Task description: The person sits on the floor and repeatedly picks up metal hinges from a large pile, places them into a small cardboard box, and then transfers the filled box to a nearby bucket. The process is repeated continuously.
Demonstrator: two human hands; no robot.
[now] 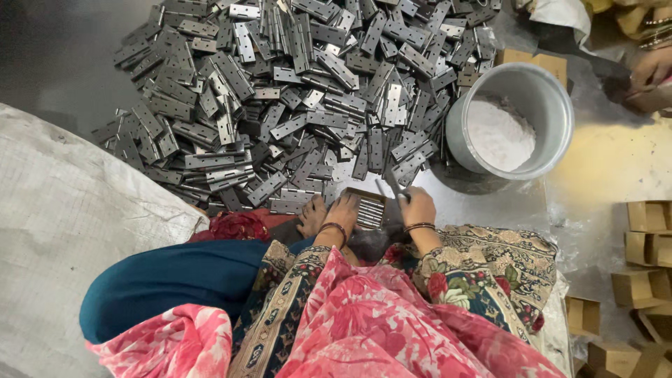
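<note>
From the head camera I look straight down at my two hands working on the floor (pixel 616 161), which is dusted pale. My left hand (pixel 344 210) rests on the near left edge of a small open cardboard box (pixel 369 210) filled with a neat row of metal hinges, its fingers curled down onto the box rim and holding it. My right hand (pixel 418 205) sits just beside the box on its right, fingers closed around a thin dark hinge (pixel 393 187) that sticks up and away from the hand, over the box's far corner. Both wrists carry dark bangles. The box lies directly before my knees, between the two hands, at the near edge of a large heap of loose grey hinges (pixel 294 91) that spreads across the floor toward the top of the view. To the right of the heap, near my right hand, stands a round metal pot (pixel 553 105) holding white powder. A white woven sack (pixel 63 224) covers the floor on my left. Folded brown cartons (pixel 647 245) lie well apart at the right edge, and another person's hand (pixel 651 66) shows at the upper right corner.
</note>
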